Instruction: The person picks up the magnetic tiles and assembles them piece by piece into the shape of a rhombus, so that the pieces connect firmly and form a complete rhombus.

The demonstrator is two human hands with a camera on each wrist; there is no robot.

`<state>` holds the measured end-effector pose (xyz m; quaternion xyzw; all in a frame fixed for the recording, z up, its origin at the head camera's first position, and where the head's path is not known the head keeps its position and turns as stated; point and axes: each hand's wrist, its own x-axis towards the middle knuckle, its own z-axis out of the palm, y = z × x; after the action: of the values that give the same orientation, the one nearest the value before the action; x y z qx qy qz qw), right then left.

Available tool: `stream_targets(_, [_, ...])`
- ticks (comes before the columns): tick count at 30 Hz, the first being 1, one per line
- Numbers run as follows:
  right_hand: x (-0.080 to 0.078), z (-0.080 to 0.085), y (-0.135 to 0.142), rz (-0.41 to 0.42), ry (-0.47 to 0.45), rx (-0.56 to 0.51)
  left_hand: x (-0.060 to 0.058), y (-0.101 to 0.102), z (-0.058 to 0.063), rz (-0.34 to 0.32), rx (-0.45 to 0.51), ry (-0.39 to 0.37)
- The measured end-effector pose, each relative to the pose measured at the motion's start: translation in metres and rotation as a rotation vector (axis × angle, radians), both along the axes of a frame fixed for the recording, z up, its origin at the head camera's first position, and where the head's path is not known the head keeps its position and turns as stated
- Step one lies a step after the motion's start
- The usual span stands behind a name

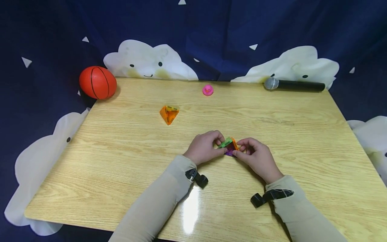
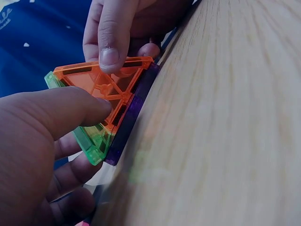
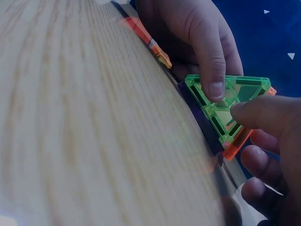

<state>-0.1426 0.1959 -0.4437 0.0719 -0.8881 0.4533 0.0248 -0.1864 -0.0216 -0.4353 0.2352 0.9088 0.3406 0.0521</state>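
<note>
Three small magnetic tiles stand together on the table: a green triangle (image 3: 251,92), an orange triangle (image 2: 123,87) and a purple tile (image 2: 133,110) along the bottom. My left hand (image 1: 205,147) pinches the structure from the left, at its green side. From the right, my right hand (image 1: 257,158) pinches it at the orange side. Both thumbs lie at the near side, with the other fingers bent behind the tiles. Thumb tips overlap the orange face in the left wrist view and the green face in the right wrist view.
Farther back on the wooden table (image 1: 127,148) sits an orange and yellow tile pyramid (image 1: 168,115). Along the back edge are a red ball (image 1: 98,82), a pink toy duck (image 1: 208,90) and a microphone (image 1: 294,85). A dark blue curtain (image 1: 208,30) hangs behind.
</note>
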Motion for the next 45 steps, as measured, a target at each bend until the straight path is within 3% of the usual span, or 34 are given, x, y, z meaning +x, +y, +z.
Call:
stream_targets(10, [-0.002, 0.000, 0.001, 0.026, 0.015, 0.007, -0.001, 0.000, -0.001, -0.036, -0.030, 0.041])
stream_targets(17, [-0.004, 0.003, 0.004, 0.107, -0.013, 0.024, -0.002, -0.001, -0.002, -0.066, -0.030, 0.040])
stream_targets(26, [-0.004, 0.000, 0.005, 0.176, 0.041, 0.085, -0.003, -0.002, -0.004, -0.101, -0.021, 0.041])
stream_targets(35, [-0.005, -0.003, 0.007, 0.166, 0.045, 0.106, -0.005, -0.006, -0.009, -0.026, 0.158, -0.012])
stream_targets(40, [-0.005, -0.003, 0.007, 0.163, 0.030, 0.100, -0.007, -0.010, -0.009, 0.042, 0.269, 0.098])
stream_targets(45, [-0.005, -0.002, 0.007, 0.161, 0.020, 0.095, -0.011, -0.016, -0.007, 0.171, 0.331, 0.245])
